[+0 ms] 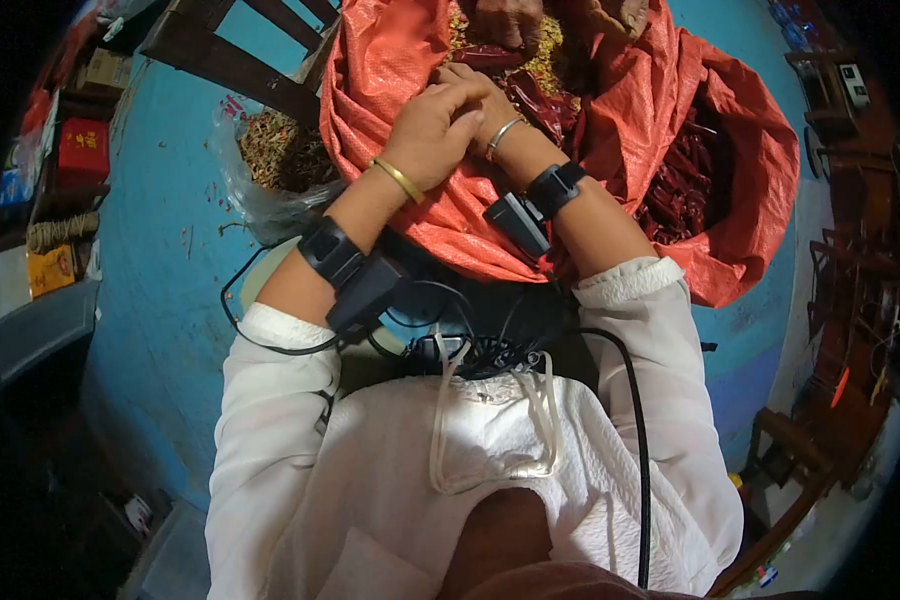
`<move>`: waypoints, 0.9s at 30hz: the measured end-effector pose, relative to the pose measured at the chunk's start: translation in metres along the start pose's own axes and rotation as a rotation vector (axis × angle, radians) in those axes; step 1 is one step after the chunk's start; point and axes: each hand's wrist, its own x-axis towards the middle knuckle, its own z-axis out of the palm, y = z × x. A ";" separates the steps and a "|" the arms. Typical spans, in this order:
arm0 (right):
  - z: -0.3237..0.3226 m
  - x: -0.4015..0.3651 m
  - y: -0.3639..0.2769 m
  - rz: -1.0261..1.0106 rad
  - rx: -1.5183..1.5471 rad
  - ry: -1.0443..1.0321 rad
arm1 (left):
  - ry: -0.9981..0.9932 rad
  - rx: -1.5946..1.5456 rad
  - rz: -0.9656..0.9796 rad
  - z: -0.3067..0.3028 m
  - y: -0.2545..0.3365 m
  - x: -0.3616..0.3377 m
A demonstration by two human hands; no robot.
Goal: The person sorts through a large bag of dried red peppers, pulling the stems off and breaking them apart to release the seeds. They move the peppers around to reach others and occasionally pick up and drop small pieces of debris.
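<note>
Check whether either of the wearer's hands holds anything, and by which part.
Cannot be told: the left hand and right hand overlap at the red sack, hiding any grip.

A blue-painted floor (175, 220), scuffed and flecked with debris, spreads through a room lined with furniture. A dark wooden slatted chair (228, 65) stands at upper left. Along the left side, crowded shelves carry a cardboard box (106, 70), a red box (83, 152), a coil of twine (62, 232) and a yellow packet (50, 270). Brown wooden furniture (855, 255) lines the right side. Light falls unevenly, leaving the lower left corner in shadow.
</note>
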 end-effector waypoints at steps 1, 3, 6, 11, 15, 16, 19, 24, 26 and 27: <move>0.002 -0.004 0.006 0.026 0.106 0.139 | 0.040 -0.026 -0.063 0.010 -0.006 0.003; -0.008 -0.007 0.011 0.012 0.001 0.093 | 0.080 -0.143 -0.166 0.011 -0.020 0.012; -0.036 -0.019 0.007 0.020 -0.076 0.161 | 0.048 -0.031 -0.323 -0.009 -0.015 0.022; -0.048 -0.037 0.039 0.225 -0.149 0.155 | 0.334 0.434 -0.199 -0.017 -0.041 0.017; -0.059 -0.034 0.032 0.261 -0.183 0.201 | 0.279 0.119 -0.390 -0.034 -0.011 0.016; -0.060 -0.031 0.025 0.248 -0.189 0.277 | 0.281 0.118 -0.394 -0.034 -0.013 0.015; -0.061 -0.013 0.002 0.017 -0.186 0.321 | 0.307 0.109 -0.308 -0.026 -0.019 0.014; -0.035 0.011 -0.011 -0.119 -0.055 0.013 | 0.307 -0.261 -0.394 -0.019 -0.026 0.020; -0.030 0.013 -0.008 0.071 -0.175 -0.094 | 0.162 -0.399 -0.525 -0.024 -0.020 0.021; -0.037 0.012 -0.006 0.177 -0.227 -0.106 | 0.166 -0.401 -0.525 -0.025 -0.023 0.021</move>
